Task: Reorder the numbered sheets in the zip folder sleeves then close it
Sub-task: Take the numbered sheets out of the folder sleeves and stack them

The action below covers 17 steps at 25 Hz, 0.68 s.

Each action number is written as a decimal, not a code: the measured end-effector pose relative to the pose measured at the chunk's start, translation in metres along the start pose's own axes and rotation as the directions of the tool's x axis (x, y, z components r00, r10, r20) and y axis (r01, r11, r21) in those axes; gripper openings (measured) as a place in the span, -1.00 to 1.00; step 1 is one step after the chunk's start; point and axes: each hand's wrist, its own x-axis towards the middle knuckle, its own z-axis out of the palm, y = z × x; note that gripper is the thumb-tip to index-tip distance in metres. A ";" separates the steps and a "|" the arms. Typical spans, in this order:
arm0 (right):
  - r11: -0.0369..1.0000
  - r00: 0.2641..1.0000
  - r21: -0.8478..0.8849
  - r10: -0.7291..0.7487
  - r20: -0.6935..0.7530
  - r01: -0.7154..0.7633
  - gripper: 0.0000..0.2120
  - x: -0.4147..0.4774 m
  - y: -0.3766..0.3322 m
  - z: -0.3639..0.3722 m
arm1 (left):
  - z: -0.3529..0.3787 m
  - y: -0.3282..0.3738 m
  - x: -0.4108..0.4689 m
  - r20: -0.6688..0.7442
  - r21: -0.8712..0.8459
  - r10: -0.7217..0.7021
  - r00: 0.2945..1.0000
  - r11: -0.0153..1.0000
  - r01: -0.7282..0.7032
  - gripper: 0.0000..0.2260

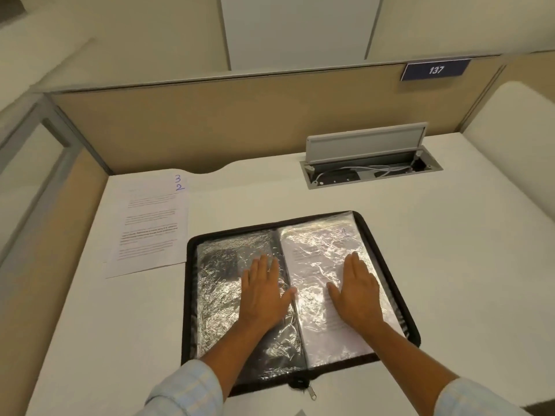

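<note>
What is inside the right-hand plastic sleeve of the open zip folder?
A white printed sheet shows through the crinkled right sleeve of the zip folder. The flat right hand covers its middle, and glare makes its number unreadable.

A blue sign [435, 69] on the partition [240, 121], beyond the zip folder [192, 295] and to its right, reads "137". Left of the folder, two stacked paper sheets [150, 223] carry handwritten blue numbers: "3" on the lower sheet's exposed top edge and "2" on the upper sheet. Their printed lines are too small to read.
</note>
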 end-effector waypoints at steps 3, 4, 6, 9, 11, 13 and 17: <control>0.997 0.999 -0.058 0.042 -0.001 -0.042 -0.16 -0.016 0.035 0.001 | 0.018 0.017 -0.010 0.063 0.012 0.013 0.998 1.000 -0.014 -0.17; 0.996 0.999 -0.079 0.050 0.017 -0.049 -0.18 -0.020 0.044 0.002 | 0.022 0.018 -0.013 0.083 0.026 0.010 0.996 1.000 -0.012 -0.16; 0.990 0.998 -0.132 0.048 0.041 -0.042 -0.27 -0.025 0.057 0.004 | 0.029 0.016 -0.017 0.097 0.071 0.008 0.995 0.997 -0.014 -0.14; 0.994 1.000 -0.104 0.016 -0.027 -0.018 -0.55 -0.028 0.063 -0.002 | 0.031 0.013 -0.017 0.106 0.092 -0.002 0.994 0.996 -0.008 -0.14; 0.999 0.997 0.019 0.034 -0.076 -0.033 -0.79 -0.028 0.060 -0.010 | 0.031 0.015 -0.016 0.115 0.091 -0.009 0.993 0.996 -0.002 -0.14; 0.983 0.994 0.169 0.079 -0.071 -0.066 -0.85 -0.026 0.057 -0.018 | 0.029 0.019 -0.015 0.125 0.089 -0.019 0.992 0.996 0.008 -0.15; 0.829 0.993 0.553 0.116 -0.023 -0.084 -0.73 -0.025 0.048 -0.036 | 0.025 0.023 -0.016 0.130 0.065 -0.033 0.991 0.998 0.024 -0.15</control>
